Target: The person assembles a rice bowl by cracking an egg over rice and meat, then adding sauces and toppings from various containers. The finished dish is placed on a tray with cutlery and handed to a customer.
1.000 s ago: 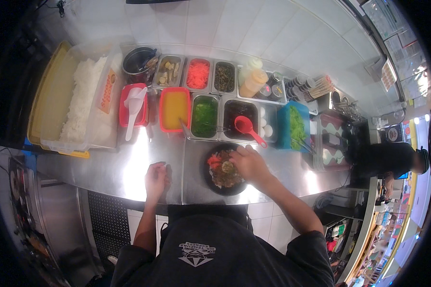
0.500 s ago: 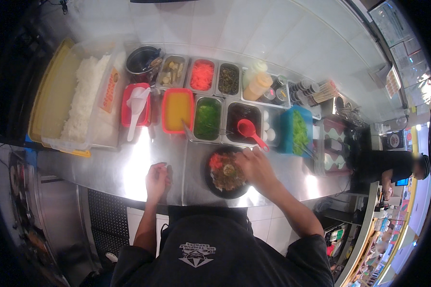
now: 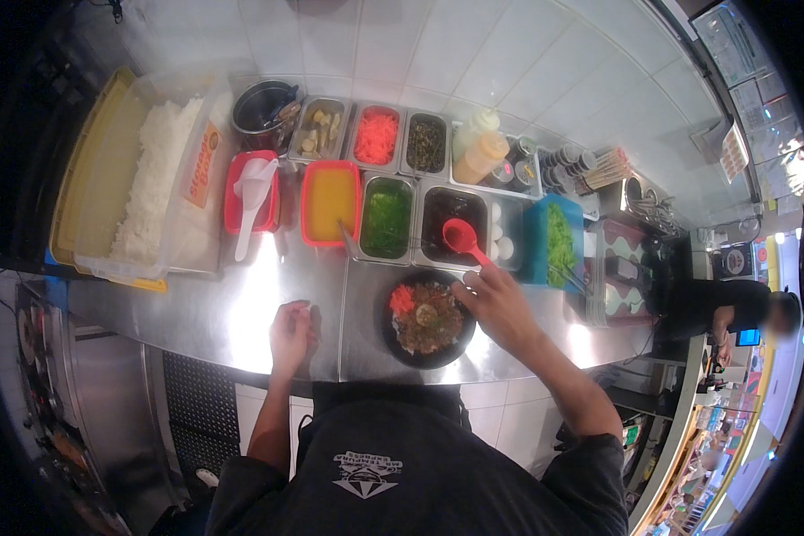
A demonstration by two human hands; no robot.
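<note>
A dark round bowl (image 3: pixel 393 350) stands on the counter in front of me, with brown topping, a pale round piece in the middle and red shreds at its upper left. My right hand (image 3: pixel 498 308) is over the bowl's right rim, its fingertips pinched together; what is between them, if anything, I cannot make out. Its knuckles cover the handle end of a red ladle (image 3: pixel 460 235), which rests in a pan of dark sauce (image 3: pixel 439 207). My left hand (image 3: pixel 293 338) lies loosely curled at the counter's front edge, left of the bowl, with nothing visible in it.
Behind the bowl are a pan of green topping (image 3: pixel 388 219), a red tub of yellow liquid (image 3: pixel 330 204), white eggs (image 3: pixel 504 247) and a blue bin of lettuce (image 3: pixel 558 246). A large rice container (image 3: pixel 201 237) stands left. Another person (image 3: pixel 719 308) is at the far right.
My right hand has shifted right, from above the bowl's topping to its rim, and now overlaps the ladle's handle end. The left hand has stayed in place.
</note>
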